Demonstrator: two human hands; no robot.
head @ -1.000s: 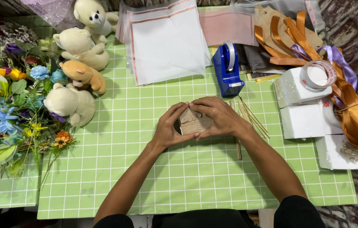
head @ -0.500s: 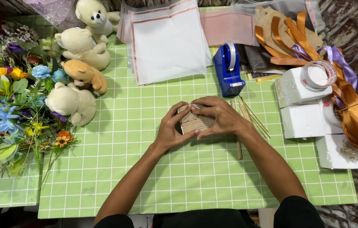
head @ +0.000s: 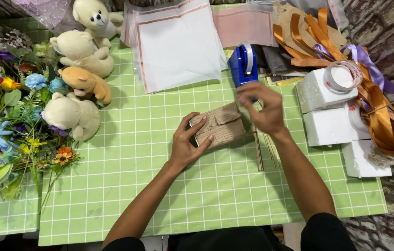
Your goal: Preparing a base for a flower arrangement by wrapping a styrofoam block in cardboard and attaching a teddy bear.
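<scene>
I am watching my left hand [head: 185,146] pressing flat, fingers spread, on the brown paper-wrapped block [head: 218,125] lying mid-table on the green checked cloth [head: 159,186]. My right hand [head: 264,109] is hovering at the block's two o'clock, fingertips loosely pinched; whether it is holding anything I cannot tell. I am judging the block light and stiff, its crinkled paper easily torn, best gripped across the short sides. The blue tape dispenser [head: 243,65] is standing at twelve o'clock, thin sticks [head: 264,148] at four, white foam blocks [head: 327,107] at three, crowding that side.
</scene>
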